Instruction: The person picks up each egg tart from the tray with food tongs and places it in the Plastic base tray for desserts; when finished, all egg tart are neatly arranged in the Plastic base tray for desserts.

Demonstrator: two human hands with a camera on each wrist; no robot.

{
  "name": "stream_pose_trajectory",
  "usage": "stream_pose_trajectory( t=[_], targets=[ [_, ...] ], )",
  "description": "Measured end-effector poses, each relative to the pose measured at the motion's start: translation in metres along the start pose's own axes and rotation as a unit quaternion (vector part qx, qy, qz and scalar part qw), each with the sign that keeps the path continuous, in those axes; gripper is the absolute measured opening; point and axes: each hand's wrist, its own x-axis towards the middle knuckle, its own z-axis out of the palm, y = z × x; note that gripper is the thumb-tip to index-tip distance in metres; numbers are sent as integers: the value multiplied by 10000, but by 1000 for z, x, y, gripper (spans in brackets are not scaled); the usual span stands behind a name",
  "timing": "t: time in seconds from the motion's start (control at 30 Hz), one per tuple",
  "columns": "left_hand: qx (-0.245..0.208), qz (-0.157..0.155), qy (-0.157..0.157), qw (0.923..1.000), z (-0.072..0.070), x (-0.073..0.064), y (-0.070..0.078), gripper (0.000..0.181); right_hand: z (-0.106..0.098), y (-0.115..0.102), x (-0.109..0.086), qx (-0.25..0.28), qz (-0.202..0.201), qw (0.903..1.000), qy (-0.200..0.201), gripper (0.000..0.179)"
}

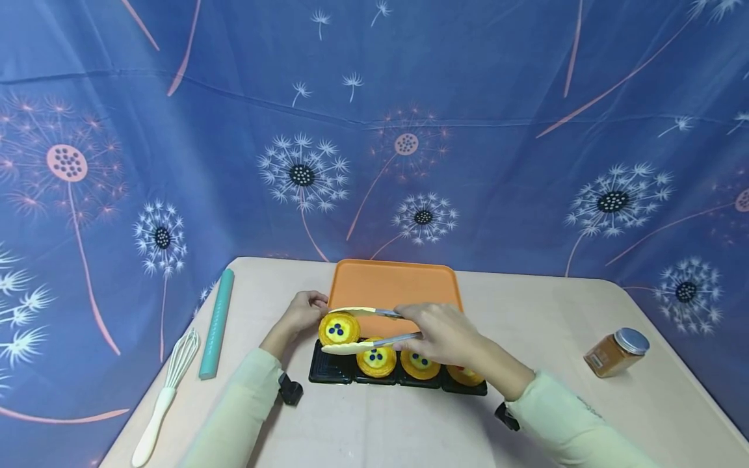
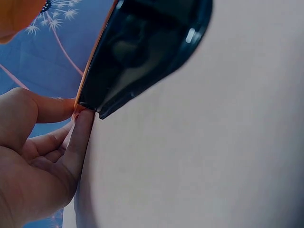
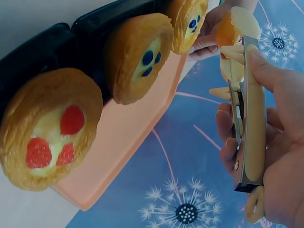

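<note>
My right hand (image 1: 441, 335) grips a pair of tongs (image 1: 346, 349) with cream-coloured tips. Between those tips sits an egg tart (image 1: 336, 328) topped with blueberries, raised near the leftmost compartment of a black plastic tray (image 1: 329, 372). No tart shows in that compartment. Two more blueberry tarts (image 1: 377, 372) and, at the right end, a tart with red fruit pieces (image 3: 50, 137) sit in the other compartments. My left hand (image 1: 301, 313) pinches the left edge of the orange tray (image 1: 394, 279); the left wrist view shows its thumb and fingers (image 2: 78, 142) at that edge, beside the black tray's corner.
Left of the trays lie a teal stick-shaped box (image 1: 217, 325) and a whisk (image 1: 166, 390) with a white handle. A jar (image 1: 616, 353) of brown contents with a silver lid lies tilted at the right. A blue dandelion-print cloth (image 1: 497, 162) hangs behind the table.
</note>
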Motion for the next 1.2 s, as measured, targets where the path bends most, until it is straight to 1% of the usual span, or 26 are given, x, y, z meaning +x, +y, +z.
stream_pose_trajectory(
  t=[0.2, 0.47, 0.7, 1.07, 1.13, 1.2],
  targets=[
    [-132, -44, -54, 9999, 0, -1, 0, 25, 6, -5, 1, -110, -65, 9996, -245, 54],
    [-280, -117, -56, 9995, -1, -1, 1, 23, 15, -12, 6, -185, 53, 9983, -556, 57],
    [-252, -71, -45, 9996, 0, -1, 1, 23, 19, -15, 10, -191, 140, 9969, -750, 59],
    [-243, -34, -16, 9997, -1, 1, 2, 23, 22, -15, 10, -131, 138, 9967, -786, 55],
    [-238, -27, -17, 9997, -1, 0, 2, 23, 22, -15, 10, -109, 148, 9968, -776, 57],
    [-226, 2, -15, 9997, -1, 0, 1, 23, 22, -15, 10, -104, 175, 9970, -752, 63]
  ],
)
